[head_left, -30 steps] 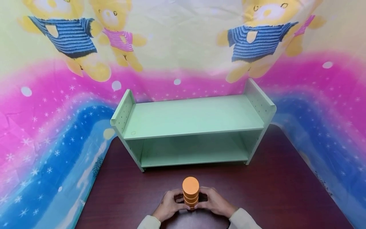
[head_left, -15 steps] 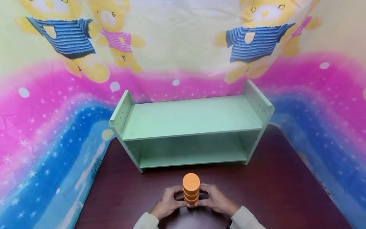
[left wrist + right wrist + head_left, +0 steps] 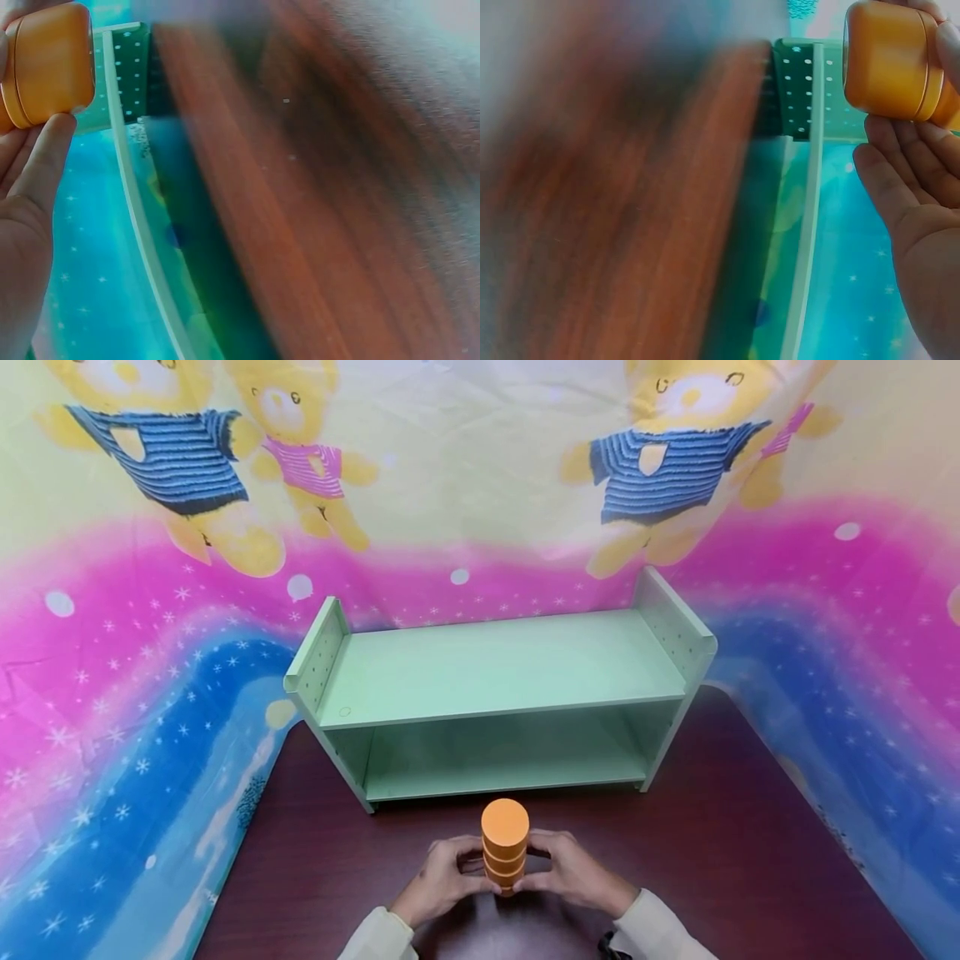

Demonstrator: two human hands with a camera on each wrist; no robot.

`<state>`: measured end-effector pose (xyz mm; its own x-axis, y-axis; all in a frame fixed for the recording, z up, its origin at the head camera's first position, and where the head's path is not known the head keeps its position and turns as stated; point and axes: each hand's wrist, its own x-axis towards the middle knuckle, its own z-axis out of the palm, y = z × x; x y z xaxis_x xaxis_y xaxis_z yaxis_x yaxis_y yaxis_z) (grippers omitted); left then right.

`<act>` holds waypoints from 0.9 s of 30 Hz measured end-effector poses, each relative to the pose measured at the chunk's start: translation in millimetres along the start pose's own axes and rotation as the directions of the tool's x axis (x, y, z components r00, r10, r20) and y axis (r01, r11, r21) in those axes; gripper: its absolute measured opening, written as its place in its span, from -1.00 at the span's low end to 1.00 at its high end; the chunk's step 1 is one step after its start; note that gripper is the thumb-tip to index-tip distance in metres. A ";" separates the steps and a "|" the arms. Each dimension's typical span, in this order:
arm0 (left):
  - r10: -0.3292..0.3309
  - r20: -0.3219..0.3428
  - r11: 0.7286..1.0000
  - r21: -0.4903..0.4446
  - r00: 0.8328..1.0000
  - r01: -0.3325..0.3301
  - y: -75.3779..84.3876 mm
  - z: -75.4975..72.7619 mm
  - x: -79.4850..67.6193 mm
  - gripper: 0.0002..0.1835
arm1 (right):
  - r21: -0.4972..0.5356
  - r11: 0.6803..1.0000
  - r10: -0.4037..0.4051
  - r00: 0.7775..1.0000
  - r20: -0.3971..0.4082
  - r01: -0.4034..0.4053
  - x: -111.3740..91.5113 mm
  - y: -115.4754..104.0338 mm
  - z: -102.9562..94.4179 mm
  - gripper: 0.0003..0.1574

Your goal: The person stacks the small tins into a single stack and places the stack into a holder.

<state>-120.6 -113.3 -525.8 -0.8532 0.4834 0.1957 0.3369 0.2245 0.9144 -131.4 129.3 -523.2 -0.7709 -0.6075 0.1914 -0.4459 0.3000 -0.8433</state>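
An orange cylinder [image 3: 505, 839], like a stack of small round jars with seams around its side, stands upright between both hands in the head view. My left hand [image 3: 442, 877] grips it from the left, thumb on the near side low down and fingers farther back. From the right, my right hand [image 3: 573, 870] holds it in the same way. In the left wrist view a smooth orange section [image 3: 54, 64] with a seam shows above the fingers. The right wrist view shows the orange section [image 3: 889, 60] with fingertips against its side.
A pale green two-tier shelf [image 3: 495, 672] with raised side panels stands on the dark red-brown table [image 3: 712, 860], just beyond the hands. A printed curtain [image 3: 465, 468] with teddy bears surrounds the table at the back and sides.
Both hands have lifted the orange cylinder, which sits higher and looks larger in the head view, slightly nearer the shelf. The grip looks the same. The head view has shifted slightly.
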 end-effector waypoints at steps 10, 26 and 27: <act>0.015 -0.013 0.997 0.075 1.000 -0.014 20.1 -5.2 7.3 -0.55 | -0.060 0.998 -0.019 1.000 -0.008 0.019 1.8 -9.1 -11.5 -0.34; 0.017 0.025 0.993 0.120 1.000 -0.020 33.6 -17.6 22.4 -0.53 | -0.122 0.992 -0.042 0.999 -0.017 0.040 11.0 -25.4 -30.0 -0.32; 0.015 0.026 0.993 0.117 1.000 -0.018 35.1 -18.5 23.7 -0.53 | -0.125 0.991 -0.047 0.999 -0.020 0.044 11.8 -26.5 -31.3 -0.32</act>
<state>-136.4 -109.7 -482.5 -0.8374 0.5087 0.2000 0.3966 0.3136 0.8628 -142.8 137.2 -482.9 -0.7581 -0.6061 0.2408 -0.5328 0.3626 -0.7646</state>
